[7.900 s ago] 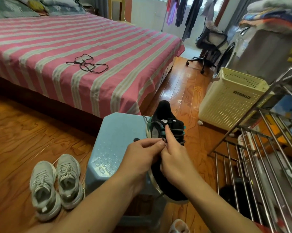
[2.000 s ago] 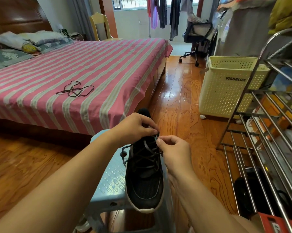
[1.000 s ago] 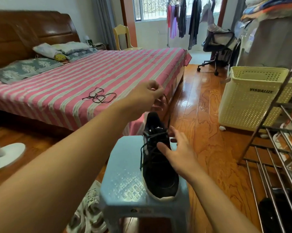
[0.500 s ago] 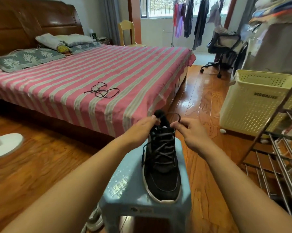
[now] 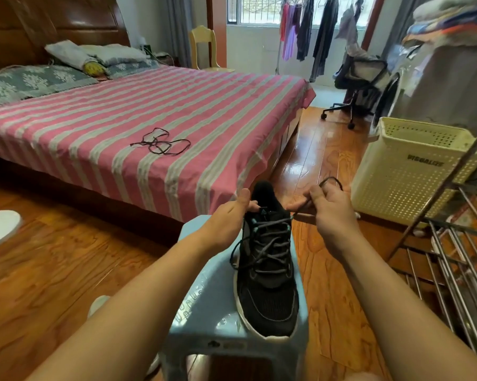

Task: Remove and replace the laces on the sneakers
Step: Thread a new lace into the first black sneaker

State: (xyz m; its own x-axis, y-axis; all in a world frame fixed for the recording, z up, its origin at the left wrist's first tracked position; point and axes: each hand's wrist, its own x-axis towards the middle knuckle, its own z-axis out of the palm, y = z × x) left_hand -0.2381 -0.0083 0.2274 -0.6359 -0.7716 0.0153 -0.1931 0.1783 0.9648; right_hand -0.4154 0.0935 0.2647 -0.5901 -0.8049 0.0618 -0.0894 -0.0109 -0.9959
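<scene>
lacing the black sneaker on the stool, near the top eyelets

far beyond the fingers the bed (image 5: pixel 177 111) carries a loose lace (image 5: pixel 160 143); right of them a cream basket (image 5: pixel 413 171), contents hidden. under them the stool (image 5: pixel 204 306) bears the sneaker (image 5: pixel 266 270), laced nearly to its top; tightening and tying seem left, and a pale shoe (image 5: pixel 97 303) on the floor may wait. left hand (image 5: pixel 226 221) fingers pressed at the collar, whether clamped i cannot tell; right hand (image 5: pixel 329 213) fingers clamped on the lace end (image 5: pixel 330 180).
</scene>
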